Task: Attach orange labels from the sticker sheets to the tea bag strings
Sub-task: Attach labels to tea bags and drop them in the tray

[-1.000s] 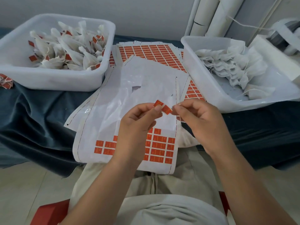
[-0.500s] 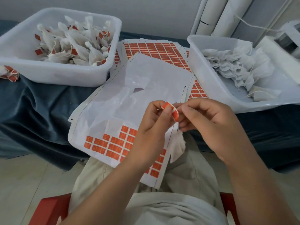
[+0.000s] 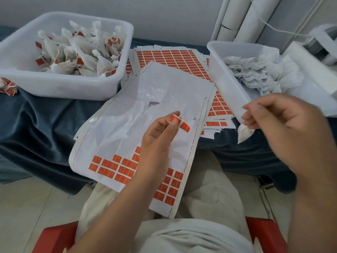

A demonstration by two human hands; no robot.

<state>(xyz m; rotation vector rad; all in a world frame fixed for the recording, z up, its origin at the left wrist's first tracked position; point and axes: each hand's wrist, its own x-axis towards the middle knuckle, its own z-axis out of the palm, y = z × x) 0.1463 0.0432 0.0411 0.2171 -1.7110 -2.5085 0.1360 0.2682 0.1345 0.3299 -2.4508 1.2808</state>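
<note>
Nearest us we list a red seat (image 3: 54, 238) and a lap in pale trousers (image 3: 209, 190).

Across the lap and the worktop's front edge lies a sticker sheet (image 3: 145, 106). It is mostly bare backing, with rows of orange stickers (image 3: 113, 167) left at its near end.

Above that sheet we record the left hand (image 3: 158, 137). Its fingers (image 3: 169, 116) and thumb pinch one orange label (image 3: 182, 125), bent in the middle, with both ends free.

Well apart to the right we enter the right hand (image 3: 284, 123), which is blurred. Its fingers (image 3: 255, 109) are drawn together and pinch the top of a white tea bag (image 3: 244, 135). The bag hangs below them, in front of the right tub's near corner. We cannot tell whether a string runs between label and bag.

Next comes the worktop (image 3: 36, 125), draped in dark blue cloth. On it, between two tubs, we count a fanned stack of full sheets (image 3: 173, 59), partly under the peeled sheet.

The left tub (image 3: 63, 88), white plastic, holds a heap of labelled tea bags (image 3: 73, 57). A few loose labelled bags (image 3: 8, 86) lie just beside it at the left edge. The right tub (image 3: 224, 83) holds plain tea bags (image 3: 255, 72).

Farthest back we note white tubes (image 3: 255, 21) standing against the wall.
</note>
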